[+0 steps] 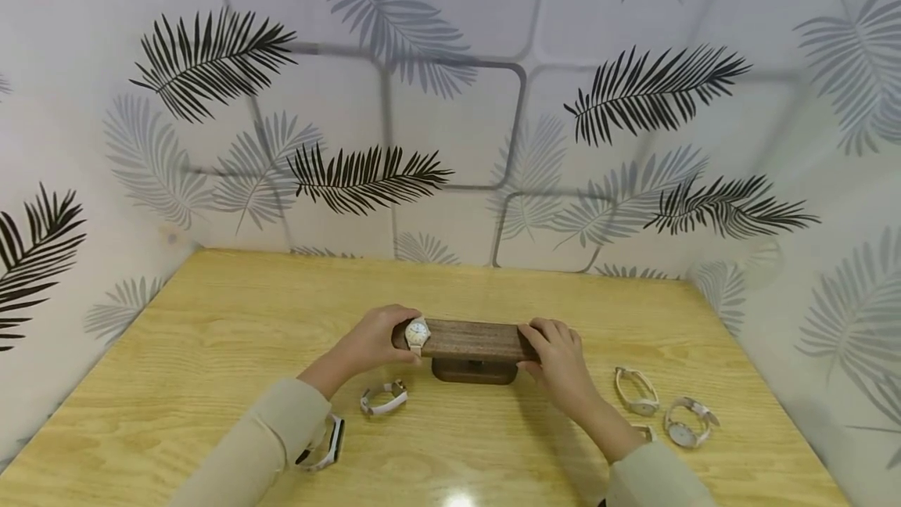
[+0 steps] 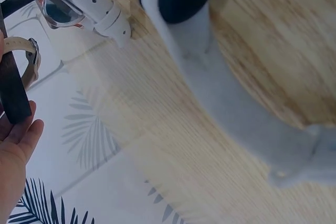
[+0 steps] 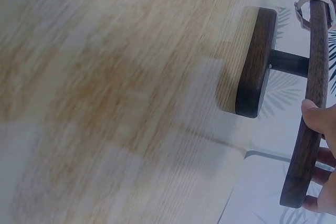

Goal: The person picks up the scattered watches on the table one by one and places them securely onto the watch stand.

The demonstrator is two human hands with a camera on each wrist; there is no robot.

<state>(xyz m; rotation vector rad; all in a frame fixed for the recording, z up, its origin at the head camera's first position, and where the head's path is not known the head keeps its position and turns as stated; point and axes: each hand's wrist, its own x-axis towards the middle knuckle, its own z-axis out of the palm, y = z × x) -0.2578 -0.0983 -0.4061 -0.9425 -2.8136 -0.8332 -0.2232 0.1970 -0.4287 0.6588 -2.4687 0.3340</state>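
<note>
A dark wooden T-shaped watch stand stands near the middle of the table, its crossbar raised on a short post over a base. My left hand grips the bar's left end, thumb in front and fingers behind. A pale-strapped wristwatch with a white dial hangs round the bar right beside that hand. At the right end, my right hand holds the bar, the thumb on one side and the fingers on the other, as the right wrist view shows.
Below the left hand lie a white-strapped watch and a white band with a dark face. Right of the right arm lie a cream-strapped watch and a pale watch, with another partly hidden by the sleeve. A leaf-patterned wall backs the table.
</note>
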